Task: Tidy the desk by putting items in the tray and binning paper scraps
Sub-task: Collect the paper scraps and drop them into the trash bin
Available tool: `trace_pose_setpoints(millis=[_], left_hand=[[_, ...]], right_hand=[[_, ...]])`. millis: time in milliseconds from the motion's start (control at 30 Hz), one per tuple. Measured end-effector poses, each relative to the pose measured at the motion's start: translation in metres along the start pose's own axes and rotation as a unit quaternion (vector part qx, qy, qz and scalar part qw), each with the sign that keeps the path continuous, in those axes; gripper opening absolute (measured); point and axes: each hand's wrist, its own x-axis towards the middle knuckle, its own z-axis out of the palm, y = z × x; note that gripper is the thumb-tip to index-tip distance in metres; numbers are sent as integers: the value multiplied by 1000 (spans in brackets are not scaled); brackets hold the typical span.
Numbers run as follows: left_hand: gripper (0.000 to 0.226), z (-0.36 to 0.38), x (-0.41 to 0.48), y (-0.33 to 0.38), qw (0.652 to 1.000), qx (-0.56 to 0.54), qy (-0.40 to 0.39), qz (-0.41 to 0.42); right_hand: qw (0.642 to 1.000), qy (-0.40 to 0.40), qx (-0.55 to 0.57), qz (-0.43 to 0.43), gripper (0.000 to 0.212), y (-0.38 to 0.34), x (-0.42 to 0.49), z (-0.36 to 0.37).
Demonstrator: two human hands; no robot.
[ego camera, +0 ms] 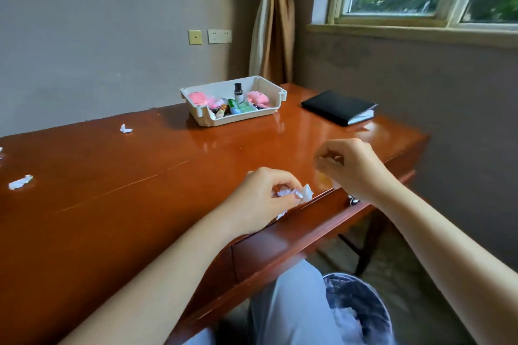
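My left hand [263,199] sits at the desk's front edge, closed around a bunch of crumpled white paper scraps [297,194]. My right hand [347,168] hovers just right of it, fingers curled with a small white scrap [333,160] pinched inside. Two more scraps lie on the desk: one at the far left [20,182], one further back [125,128]. The white tray [276,91] stands at the back of the desk with pink toys, a small bottle and tubes in it. A bin [361,308] with white paper inside stands on the floor below my right arm.
A black notebook [337,106] lies on the desk's right back corner. The glossy wooden desk [140,176] meets the wall at the back. A curtain [276,22] and window are at the right rear. My leg [288,308] is under the desk edge.
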Motion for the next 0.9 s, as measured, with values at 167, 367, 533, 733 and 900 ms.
trace_pose_setpoints(millis=[167,367,533,733,900], left_hand=[[7,73,20,7,996,-13,-83,9],[15,143,43,-5,987,-15,-161,-12],[18,197,64,-30,980,7,-192,-59],[20,256,78,-69,958,39,-238,-154],[20,289,91,-103,942,43,-274,-191]], right_hand=[[996,-1,9,92,13,62,-42,-4],[981,-35,28,190,10,122,-84,19],[962,-53,35,265,6,173,-106,51],[927,-84,70,360,6,219,-123,99],[897,-95,95,421,6,248,-132,138]])
